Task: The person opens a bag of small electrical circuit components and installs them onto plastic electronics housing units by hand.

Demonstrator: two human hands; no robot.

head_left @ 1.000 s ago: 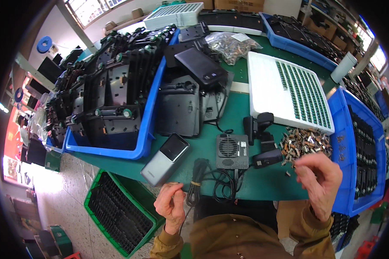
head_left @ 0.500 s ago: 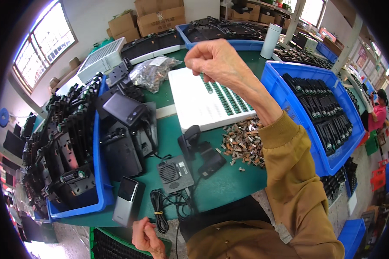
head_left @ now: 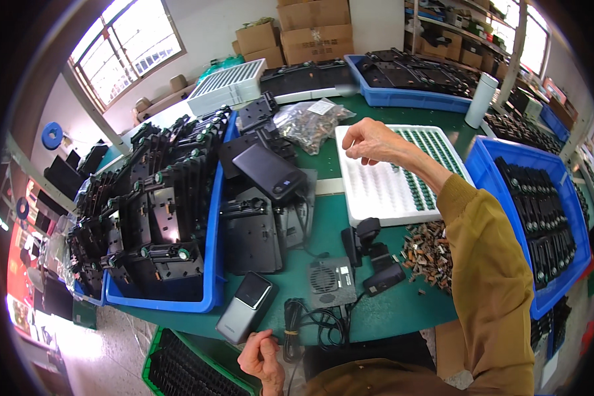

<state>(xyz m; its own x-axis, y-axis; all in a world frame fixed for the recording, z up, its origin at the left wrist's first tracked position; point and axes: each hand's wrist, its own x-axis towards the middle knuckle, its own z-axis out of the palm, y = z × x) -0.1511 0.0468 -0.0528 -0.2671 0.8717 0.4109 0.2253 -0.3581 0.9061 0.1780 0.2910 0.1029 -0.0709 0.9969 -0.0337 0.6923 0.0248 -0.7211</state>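
Note:
My right hand (head_left: 377,142) hangs over the left part of a white foam tray (head_left: 368,210). Its fingers are bent in toward the thumb, and whatever may be between them is hidden. Rows of small green-and-silver parts (head_left: 424,191) fill the tray's right side; its left side shows bare hollows. My left hand (head_left: 263,358) is low at the table's front edge, closed with curled fingers, just below a grey power bank (head_left: 247,309). I cannot make out anything in it. A heap of small metal pieces (head_left: 429,254) lies between the tray and my right sleeve.
Blue crates of black parts stand left (head_left: 212,264) and right (head_left: 541,305). Between them lie a black phone-like device (head_left: 269,171), a grey speaker box (head_left: 331,282), coiled black cable (head_left: 294,330) and a clear bag of parts (head_left: 313,124). A white bottle (head_left: 482,100) stands behind.
The view has swung left, so the scene sits farther right. Against the tray, my right hand has come nearer and slightly left. My left hand stays closed near the power bank.

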